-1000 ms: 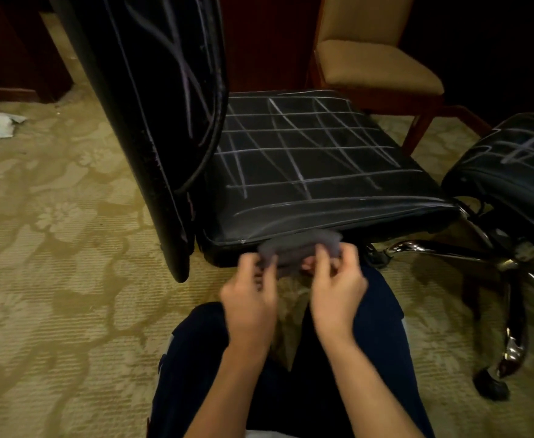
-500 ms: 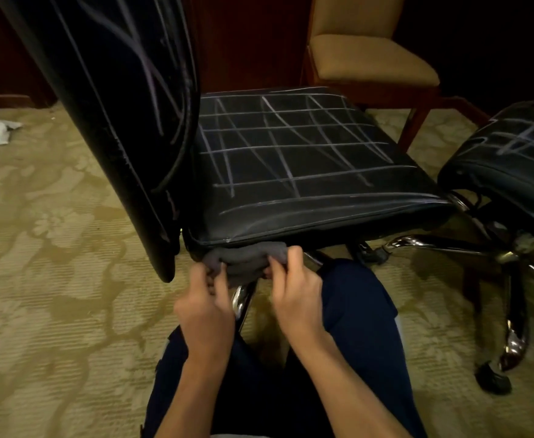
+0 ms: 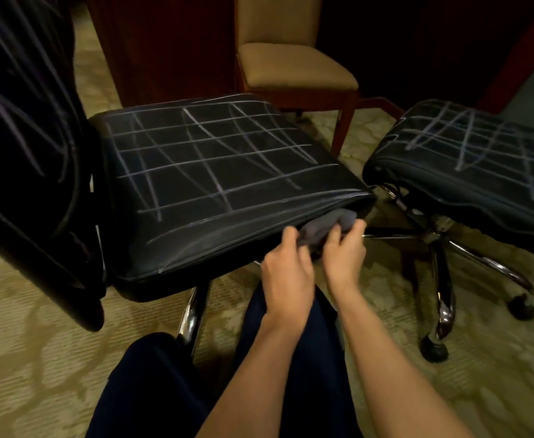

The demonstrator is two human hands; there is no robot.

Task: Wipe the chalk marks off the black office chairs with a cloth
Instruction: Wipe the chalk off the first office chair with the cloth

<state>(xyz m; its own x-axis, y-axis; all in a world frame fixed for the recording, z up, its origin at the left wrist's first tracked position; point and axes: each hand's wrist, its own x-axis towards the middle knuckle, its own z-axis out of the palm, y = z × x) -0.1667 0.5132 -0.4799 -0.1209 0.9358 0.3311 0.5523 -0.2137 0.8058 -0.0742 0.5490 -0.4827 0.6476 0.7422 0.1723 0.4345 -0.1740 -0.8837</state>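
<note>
A black office chair stands in front of me, its seat (image 3: 215, 172) crossed by white chalk lines and its backrest (image 3: 28, 147) at the left also scribbled. A second black chair seat (image 3: 474, 159) with chalk marks is at the right. My left hand (image 3: 288, 276) and my right hand (image 3: 343, 257) both pinch a bunched grey cloth (image 3: 325, 227) at the near right corner of the first seat, against its front edge.
A tan upholstered wooden chair (image 3: 294, 67) stands behind the two black chairs. Chrome legs and castors (image 3: 439, 311) of the right chair spread across the patterned carpet (image 3: 22, 358). My dark-trousered knees (image 3: 171, 384) are below the hands.
Both hands, holding the cloth, have shifted right along the seat's front edge, from near the backrest to the right corner. The view has panned left, showing more of the second chair.
</note>
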